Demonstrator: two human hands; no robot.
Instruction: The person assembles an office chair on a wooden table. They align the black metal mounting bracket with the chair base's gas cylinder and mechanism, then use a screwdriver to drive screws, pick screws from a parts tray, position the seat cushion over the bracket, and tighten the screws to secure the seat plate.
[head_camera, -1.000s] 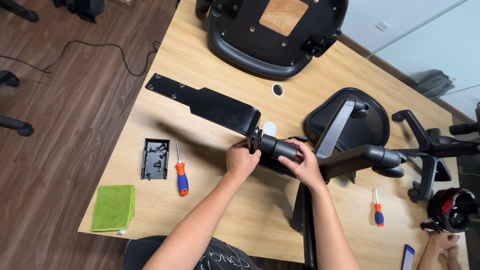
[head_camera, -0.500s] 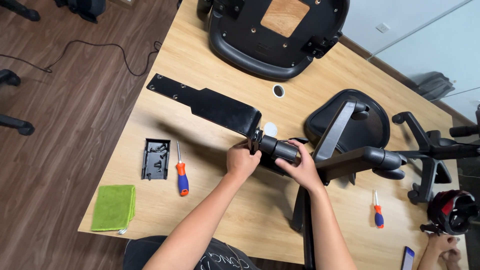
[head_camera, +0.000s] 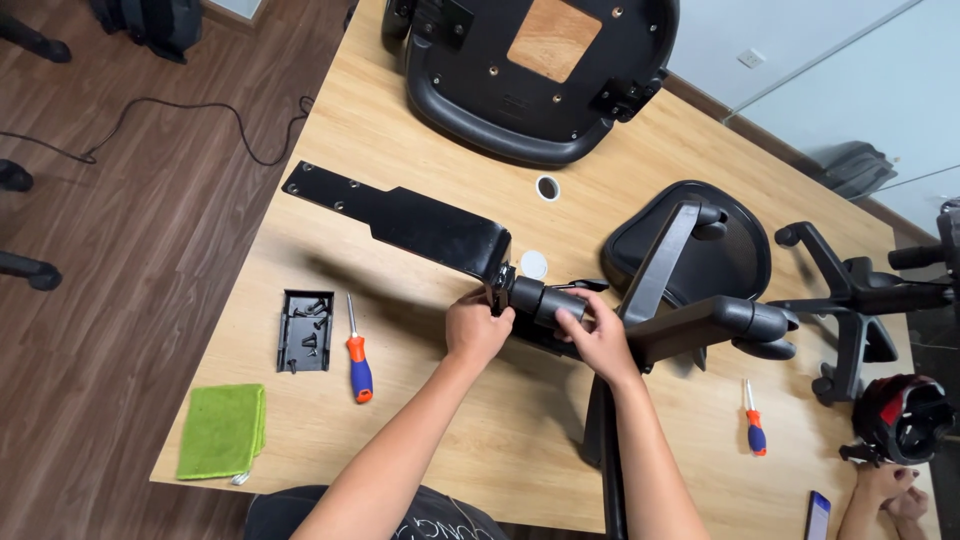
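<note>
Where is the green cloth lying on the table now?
In the head view, the green cloth lies at the table's near left corner, just below the small black screw tray.

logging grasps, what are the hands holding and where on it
Both hands, left hand and right hand, grip the black chair mechanism at its cylindrical joint.
</note>
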